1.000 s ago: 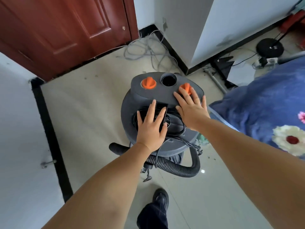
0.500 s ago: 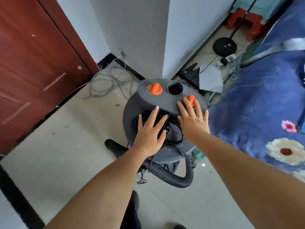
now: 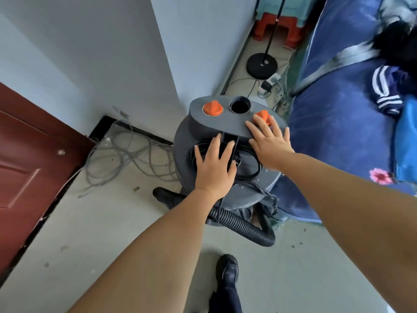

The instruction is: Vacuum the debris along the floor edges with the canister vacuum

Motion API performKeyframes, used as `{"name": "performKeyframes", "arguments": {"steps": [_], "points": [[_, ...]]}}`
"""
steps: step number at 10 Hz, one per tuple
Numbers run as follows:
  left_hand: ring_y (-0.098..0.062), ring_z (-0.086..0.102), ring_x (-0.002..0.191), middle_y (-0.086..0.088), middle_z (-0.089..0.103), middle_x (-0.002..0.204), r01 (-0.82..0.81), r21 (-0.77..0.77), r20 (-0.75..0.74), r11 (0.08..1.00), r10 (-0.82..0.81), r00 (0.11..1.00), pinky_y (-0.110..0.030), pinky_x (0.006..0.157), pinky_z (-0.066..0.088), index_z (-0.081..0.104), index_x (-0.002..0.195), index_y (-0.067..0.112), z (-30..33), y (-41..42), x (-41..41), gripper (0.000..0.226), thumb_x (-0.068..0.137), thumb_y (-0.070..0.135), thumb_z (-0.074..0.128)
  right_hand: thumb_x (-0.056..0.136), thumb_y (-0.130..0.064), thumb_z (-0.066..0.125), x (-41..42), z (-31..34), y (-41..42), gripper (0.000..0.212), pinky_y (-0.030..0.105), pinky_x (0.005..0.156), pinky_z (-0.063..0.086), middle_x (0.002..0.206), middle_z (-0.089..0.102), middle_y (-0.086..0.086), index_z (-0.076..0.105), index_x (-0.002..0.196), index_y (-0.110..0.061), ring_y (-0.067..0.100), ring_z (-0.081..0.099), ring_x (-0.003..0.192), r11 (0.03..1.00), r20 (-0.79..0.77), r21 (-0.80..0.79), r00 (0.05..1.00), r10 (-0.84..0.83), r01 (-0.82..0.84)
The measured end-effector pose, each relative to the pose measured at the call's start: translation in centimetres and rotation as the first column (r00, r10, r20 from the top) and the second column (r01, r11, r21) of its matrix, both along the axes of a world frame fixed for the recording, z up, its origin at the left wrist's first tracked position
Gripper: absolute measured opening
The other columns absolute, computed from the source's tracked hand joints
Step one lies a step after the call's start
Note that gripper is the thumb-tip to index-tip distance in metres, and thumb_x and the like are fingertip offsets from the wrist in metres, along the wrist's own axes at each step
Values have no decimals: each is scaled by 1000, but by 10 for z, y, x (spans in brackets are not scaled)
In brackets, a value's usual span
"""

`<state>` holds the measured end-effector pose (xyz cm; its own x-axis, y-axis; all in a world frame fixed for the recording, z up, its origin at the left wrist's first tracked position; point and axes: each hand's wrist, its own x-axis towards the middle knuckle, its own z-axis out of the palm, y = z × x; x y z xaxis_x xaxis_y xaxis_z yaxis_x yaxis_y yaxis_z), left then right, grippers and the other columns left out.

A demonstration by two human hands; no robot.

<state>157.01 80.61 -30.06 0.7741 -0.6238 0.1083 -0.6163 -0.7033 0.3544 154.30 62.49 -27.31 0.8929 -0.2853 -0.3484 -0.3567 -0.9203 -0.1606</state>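
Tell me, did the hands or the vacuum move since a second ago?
Mostly the view turned: the red door slid off to the left, and more of the blue bedspread shows. Both hands stayed flat on the vacuum, the left hand over the handle, the right hand by an orange knob. Nothing gripped or released.

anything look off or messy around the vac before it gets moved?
Yes. A loose tangle of grey cables sprawls across the floor in the corner by the red door, right where edge cleaning would go. The black hose lies curled on the floor behind the canister vacuum, unattached to the open port on top.
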Motion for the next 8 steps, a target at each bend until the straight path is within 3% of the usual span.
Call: {"name": "performKeyframes", "arguments": {"steps": [4,6,7,8], "points": [[-39,48,129,-25,49,138,48,1,56,999,-47,997,-69,104,25,56,133,10,7,-55,69,49,86,18,67,104,-40,17,59,1,-55,53,60,113,-7,160,-15,-16,-4,153,-38,22,-20,147,1000,-9,13,1000,-22,22],[-38,49,128,-23,50,136,62,75,31,995,-65,997,-69,102,29,56,134,12,10,-51,66,50,85,22,67,104,-40,17,60,11,-53,55,59,114,-4,159,-21,-13,-9,152,-37,24,-22,146,1000,-141,23,990,15,-12],[-30,27,144,-17,32,153,89,198,-103,976,-70,992,-65,112,12,34,149,22,30,-51,74,58,96,38,49,105,-37,24,75,54,-50,56,54,118,7,162,-14,-6,1,155,-29,26,-12,149,991,-268,135,963,22,15],[-19,9,148,-6,15,160,126,245,-255,961,-62,965,-53,118,4,10,155,30,45,-24,74,62,99,46,34,106,-25,29,73,114,-41,47,39,112,21,160,20,9,31,150,-9,29,19,145,969,-291,247,954,71,4]]}}
